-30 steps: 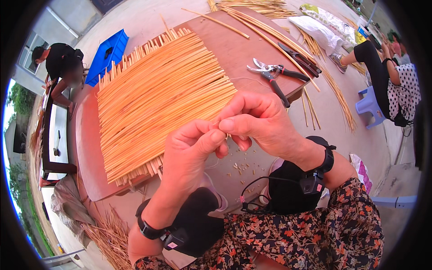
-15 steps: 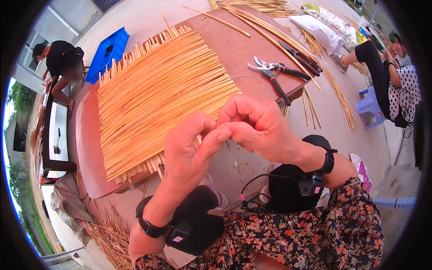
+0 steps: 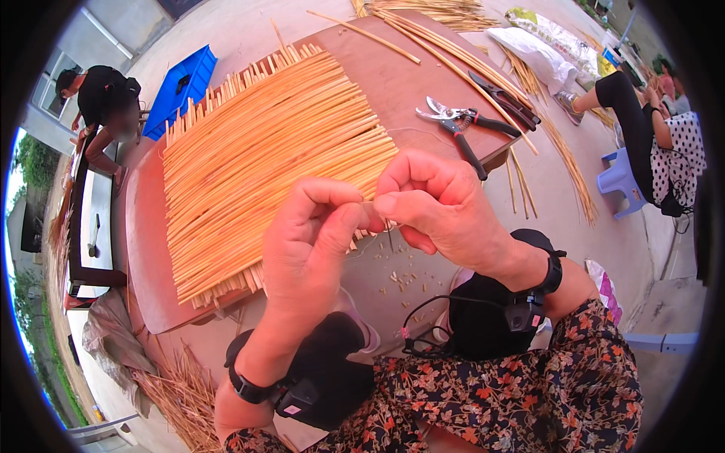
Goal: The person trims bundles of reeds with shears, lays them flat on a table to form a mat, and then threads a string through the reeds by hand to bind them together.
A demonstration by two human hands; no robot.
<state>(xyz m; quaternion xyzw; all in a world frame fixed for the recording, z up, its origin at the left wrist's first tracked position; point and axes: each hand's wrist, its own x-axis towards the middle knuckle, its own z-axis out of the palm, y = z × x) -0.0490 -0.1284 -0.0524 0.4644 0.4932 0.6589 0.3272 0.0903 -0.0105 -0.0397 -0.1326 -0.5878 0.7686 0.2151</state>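
Note:
My left hand [image 3: 306, 245] and my right hand [image 3: 445, 211] meet in front of the table's near edge, both with thumb and forefinger pinched. Between their fingertips is a fine thread, mostly hidden, with a pale strand hanging just below. A thin dark sliver, perhaps a needle, points down under the right fingers; its kind is unclear. Beyond my hands lies a mat of straw-coloured stalks [image 3: 264, 166], packed side by side. Pruning shears [image 3: 464, 128] with black and red handles lie on the table [image 3: 147, 249], right of the mat.
Dark-handled shears [image 3: 506, 98] lie beside loose stalks [image 3: 445, 53] at the table's far right. A blue crate [image 3: 181, 90] stands behind the mat. One person bends over at far left; another sits near a blue stool [image 3: 621, 181] at right. Stalk scraps litter the floor.
My hands have shifted slightly, and the fingertips have drawn a little apart. The thin dark sliver and the thread strand below them now show more plainly. The mat and shears have not moved.

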